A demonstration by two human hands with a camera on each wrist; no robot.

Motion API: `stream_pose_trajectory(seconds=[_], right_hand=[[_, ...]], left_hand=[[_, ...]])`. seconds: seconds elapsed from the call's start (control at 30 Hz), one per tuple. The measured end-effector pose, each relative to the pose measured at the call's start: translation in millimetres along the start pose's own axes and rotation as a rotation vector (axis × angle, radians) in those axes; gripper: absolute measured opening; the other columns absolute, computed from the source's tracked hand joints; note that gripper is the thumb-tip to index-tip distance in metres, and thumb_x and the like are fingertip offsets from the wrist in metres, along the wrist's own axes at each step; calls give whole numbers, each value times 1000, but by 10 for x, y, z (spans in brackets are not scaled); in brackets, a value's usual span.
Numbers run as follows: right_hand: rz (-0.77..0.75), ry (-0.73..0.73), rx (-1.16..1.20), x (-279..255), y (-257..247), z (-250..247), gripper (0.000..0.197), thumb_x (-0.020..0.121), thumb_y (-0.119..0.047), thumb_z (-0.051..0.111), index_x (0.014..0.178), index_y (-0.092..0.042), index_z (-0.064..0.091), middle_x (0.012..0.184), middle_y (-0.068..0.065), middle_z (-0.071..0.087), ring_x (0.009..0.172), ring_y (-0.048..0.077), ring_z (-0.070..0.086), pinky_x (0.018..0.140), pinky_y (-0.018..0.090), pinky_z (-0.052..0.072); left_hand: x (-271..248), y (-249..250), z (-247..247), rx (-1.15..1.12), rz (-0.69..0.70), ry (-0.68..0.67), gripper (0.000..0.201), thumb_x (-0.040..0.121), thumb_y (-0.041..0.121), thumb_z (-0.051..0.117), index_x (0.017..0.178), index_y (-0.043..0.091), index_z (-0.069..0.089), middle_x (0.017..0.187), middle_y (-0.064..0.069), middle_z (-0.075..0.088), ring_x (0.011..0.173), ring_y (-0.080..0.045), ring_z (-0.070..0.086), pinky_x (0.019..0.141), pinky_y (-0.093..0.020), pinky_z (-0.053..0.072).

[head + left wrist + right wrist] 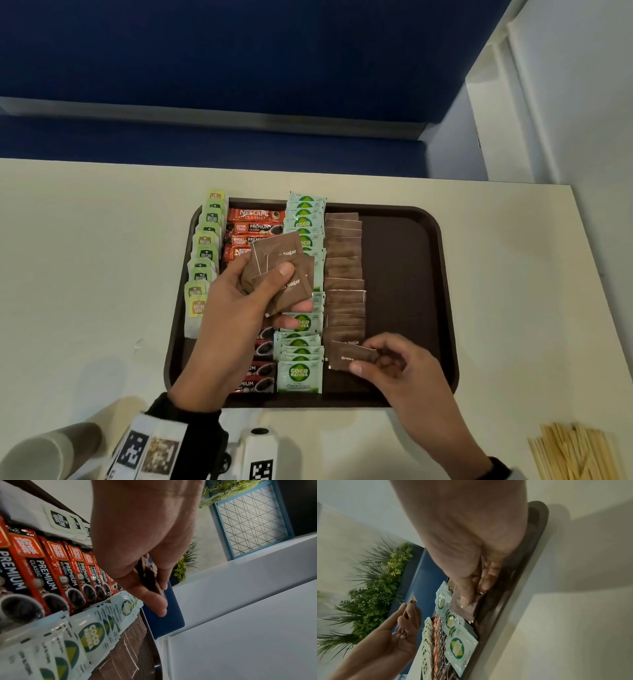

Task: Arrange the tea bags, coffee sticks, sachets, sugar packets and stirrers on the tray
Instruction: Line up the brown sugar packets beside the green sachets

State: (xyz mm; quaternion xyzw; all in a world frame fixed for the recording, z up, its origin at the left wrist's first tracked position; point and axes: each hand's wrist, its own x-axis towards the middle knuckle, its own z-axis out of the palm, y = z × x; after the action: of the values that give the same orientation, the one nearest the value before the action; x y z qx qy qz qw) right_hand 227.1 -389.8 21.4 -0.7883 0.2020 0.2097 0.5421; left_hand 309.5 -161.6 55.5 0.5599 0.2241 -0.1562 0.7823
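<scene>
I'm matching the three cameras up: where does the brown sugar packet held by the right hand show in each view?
Head: the brown sugar packet lies low and right of centre, at the near end of the brown column, pinched by the right hand.
Left wrist: not in it.
Right wrist: centre, packet under the thumb.
Shared landmark: the Coco Natura sachets beside it.
</scene>
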Motion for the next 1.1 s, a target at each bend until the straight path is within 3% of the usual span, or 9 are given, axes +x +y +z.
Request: stream_pose_trajectory(seconds=[0.13,0.37,0.53,0.77,0.93,1.0,1.1], right_hand=[[-53,28,-31,15,27,77,22,81,-13,91,89,-27,76,75,-13,69,65,0,58,64,11,46],[-166,162,-107,20,124,204,46,77,-13,95,102,-33,62,78,-8,65,69,5,61,67,14,51],[-190,201,-80,-3,188,248,49,75,-13,96,109,-25,62,85,-3,65,70,5,58,68,14,51],[-207,245,-63,-4,220,248,48,76,-16,96,111,-21,63,93,-1,64,73,11,60,68,16,52],[-181,386,61,35,-11,80,25,92,-30,81,111,-22,67,97,-4,70,84,12,67,76,15,54],[-183,313,124,45,-216,14,24,94,-34,79,113,-23,69,98,-8,73,92,8,69,81,17,55],[-205,97,226,47,-528,17,33,89,-39,80,116,-22,72,105,-3,76,99,12,73,87,25,61]], left_hand=[[-22,-43,20,5,4,2,32,100,18,71,132,18,68,110,-15,82,77,-32,81,52,-27,62],[-20,-127,53,10,40,21,29,103,18,70,132,15,67,107,-17,82,73,-27,80,52,-27,61],[-60,-188,37,-1,52,25,31,102,17,71,133,14,66,108,-18,82,72,-27,80,52,-27,61],[-113,-218,15,9,52,23,35,102,18,71,136,12,64,109,-18,82,76,-30,80,55,-27,62],[-125,-218,44,45,55,-1,34,100,18,75,133,15,66,106,-14,83,76,-30,81,56,-27,63],[-132,-223,94,73,52,-20,35,99,19,76,132,15,66,105,-11,84,73,-28,80,55,-26,62],[-152,-237,170,116,49,-55,37,97,20,79,132,14,67,102,-9,84,65,-23,78,53,-25,60]])
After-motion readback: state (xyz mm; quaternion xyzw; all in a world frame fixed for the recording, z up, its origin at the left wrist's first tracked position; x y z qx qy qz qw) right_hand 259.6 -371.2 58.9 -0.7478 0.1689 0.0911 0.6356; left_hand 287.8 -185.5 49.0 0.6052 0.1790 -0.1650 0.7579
